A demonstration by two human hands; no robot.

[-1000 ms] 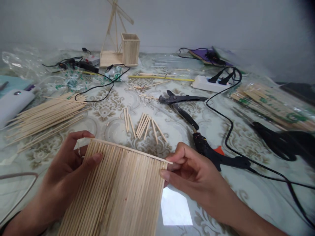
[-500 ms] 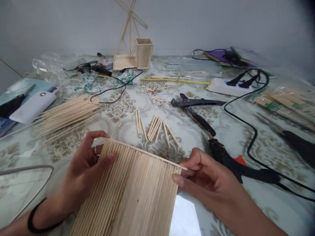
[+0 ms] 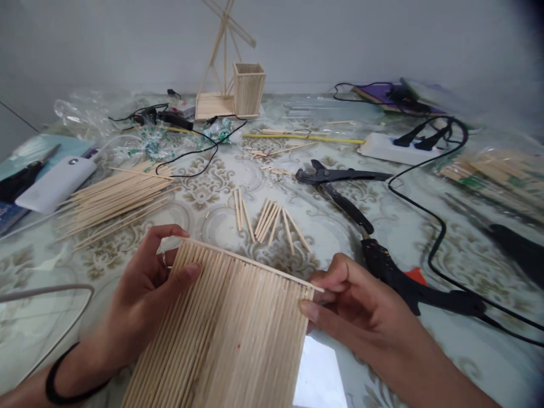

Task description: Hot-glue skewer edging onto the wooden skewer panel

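Note:
A panel of wooden sticks laid side by side [image 3: 229, 334] slants up from the bottom edge. One thin stick [image 3: 255, 263] lies crosswise along its far edge, its right end jutting slightly past the corner. My left hand [image 3: 147, 289] grips the panel's far left corner, thumb on top and index finger at the stick's left end. At the far right corner my right hand [image 3: 357, 306] pinches the panel and the crosswise stick between thumb and fingers. Beyond the panel several short cut sticks [image 3: 267, 221] lie on the patterned tablecloth [image 3: 212, 218].
Pliers [image 3: 335, 184] and a black glue gun [image 3: 408, 283] lie at right, near a white power strip [image 3: 395, 150] with cables. Long sticks [image 3: 114, 195] and a white power bank [image 3: 57, 184] lie left. A stick-built model [image 3: 249, 93] stands behind.

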